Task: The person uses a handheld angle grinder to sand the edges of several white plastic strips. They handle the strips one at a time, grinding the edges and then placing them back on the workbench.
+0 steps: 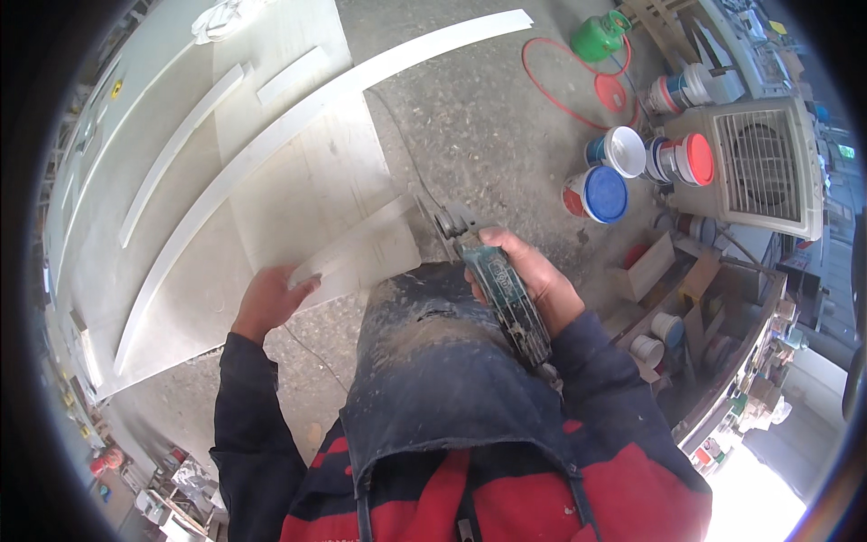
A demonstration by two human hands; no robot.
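Note:
My right hand [537, 275] is wrapped round the body of a dark green angle grinder [508, 298]. The grinder's head points away from me, close to the end of a short pale strip [357, 237]. At the strip's near-left end my left hand [268, 301] grips it, thumb on top and fingers partly hidden. This strip lies over the corner of a large pale tabletop [312, 185]. Farther across the tabletop lie a long curved white strip [271, 143], a shorter curved strip [176, 149] and a small straight piece [293, 75].
Buckets with a blue lid [607, 195] and a red lid [698, 159] stand on the floor at the right. Behind them are a green gas cylinder [598, 38] with a red hose [526, 68] and a boxy fan unit [763, 163]. A thin cord [397, 126] crosses the floor.

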